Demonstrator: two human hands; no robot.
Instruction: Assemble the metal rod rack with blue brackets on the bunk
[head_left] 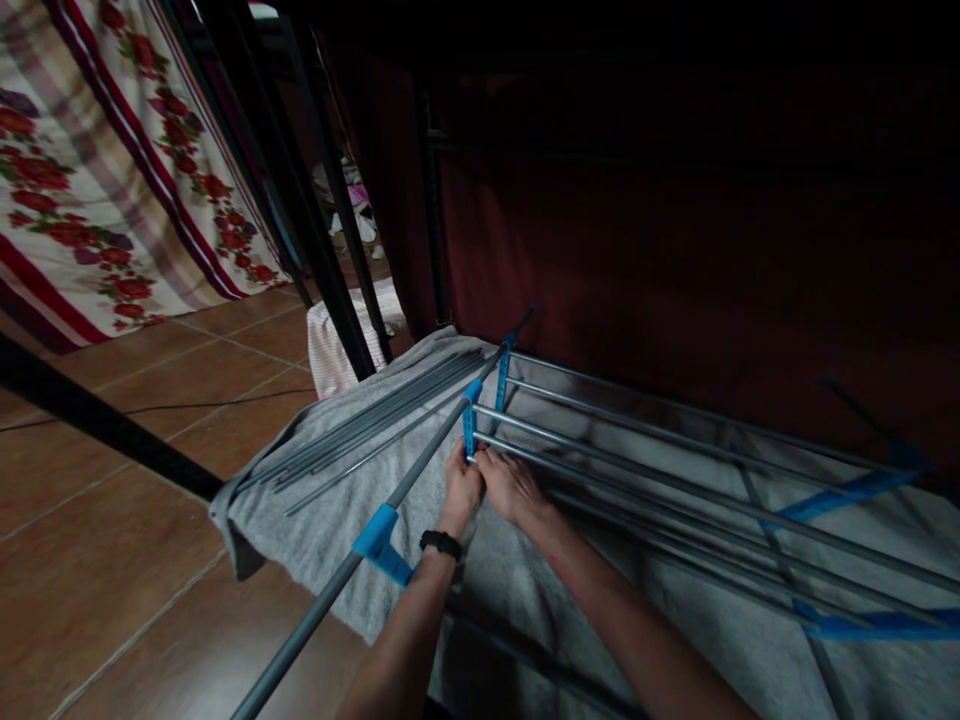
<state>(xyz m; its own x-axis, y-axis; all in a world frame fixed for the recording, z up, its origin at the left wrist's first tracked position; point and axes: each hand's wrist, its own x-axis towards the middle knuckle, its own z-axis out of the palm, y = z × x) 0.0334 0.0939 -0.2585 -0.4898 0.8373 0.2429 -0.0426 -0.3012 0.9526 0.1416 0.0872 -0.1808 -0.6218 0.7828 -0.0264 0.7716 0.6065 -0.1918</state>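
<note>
Blue bracket (469, 432) on a gray pole (429, 452), over a gray towel (300, 540). Left hand (462, 487): grip closed on the bracket's lower end, probably steadying it. Right hand (511, 487): fingers curled just beside; whether they hold anything, cannot tell. Loose rods (382, 412) lie bunched on the towel, presumably for easy reach.

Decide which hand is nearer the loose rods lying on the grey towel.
Left. The left hand is to the right of the loose rods; the right hand is beyond it, farther right.
</note>
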